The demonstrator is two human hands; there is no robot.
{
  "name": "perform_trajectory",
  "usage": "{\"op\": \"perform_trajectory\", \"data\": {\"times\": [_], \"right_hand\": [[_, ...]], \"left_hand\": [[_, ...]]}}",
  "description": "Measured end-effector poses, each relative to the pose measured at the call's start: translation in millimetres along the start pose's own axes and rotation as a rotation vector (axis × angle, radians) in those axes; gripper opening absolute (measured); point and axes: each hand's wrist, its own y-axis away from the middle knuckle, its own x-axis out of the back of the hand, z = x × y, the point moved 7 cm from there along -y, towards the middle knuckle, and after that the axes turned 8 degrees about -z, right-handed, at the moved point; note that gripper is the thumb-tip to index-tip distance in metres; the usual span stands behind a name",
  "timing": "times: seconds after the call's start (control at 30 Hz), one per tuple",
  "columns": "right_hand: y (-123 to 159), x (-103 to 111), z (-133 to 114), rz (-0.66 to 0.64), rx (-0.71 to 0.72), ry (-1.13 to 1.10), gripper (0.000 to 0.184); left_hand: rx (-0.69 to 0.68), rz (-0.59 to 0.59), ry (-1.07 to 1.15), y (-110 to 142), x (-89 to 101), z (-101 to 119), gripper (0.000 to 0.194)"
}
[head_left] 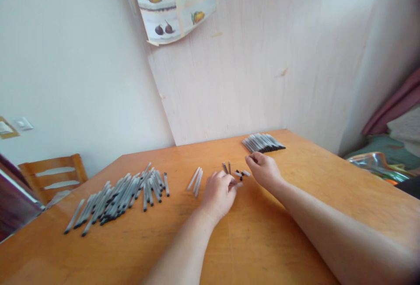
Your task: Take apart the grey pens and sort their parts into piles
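Observation:
My left hand (219, 194) is low over the middle of the table, its fingers pinched together. A pale pen part (239, 184) juts out at its fingertips. To its right, my right hand (264, 169) is closed with curled fingers, and whatever it may hold is hidden. Between the hands lie small black and white pen pieces (241, 174). Just beyond the left hand are thin dark ink refills (225, 168). A few empty whitish pen barrels (198, 182) rest left of that hand.
A large loose heap of grey pens with black ends (121, 197) spreads over the left of the table (249, 241). A neat row of similar pens (262, 142) lies at the back right. A wooden chair (54, 173) stands at the left, and a wall is behind.

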Motion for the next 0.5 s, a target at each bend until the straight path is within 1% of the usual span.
{"op": "perform_trajectory", "data": {"times": [0.07, 0.13, 0.27, 0.37, 0.5], "right_hand": [[0.0, -1.2, 0.2, -0.006, 0.003, -0.009, 0.036], [-0.2, -2.0, 0.0, -0.014, 0.005, -0.013, 0.036], [-0.6, -1.4, -1.2, -0.019, 0.004, 0.002, 0.036], [0.9, 0.6, -4.4, -0.017, 0.013, 0.023, 0.037], [5.9, 2.2, -12.2, -0.029, 0.049, 0.053, 0.038]], "left_hand": [[-0.020, -0.019, -0.047, 0.2, -6.4, 4.6, 0.016], [-0.021, -0.029, -0.089, 0.0, -10.4, 4.4, 0.018], [-0.024, -0.018, -0.109, -0.7, -11.2, 3.4, 0.021], [-0.003, 0.047, -0.095, -0.1, -0.7, 1.5, 0.022], [0.097, 0.193, -0.115, 3.2, 25.5, -12.8, 0.021]]}}
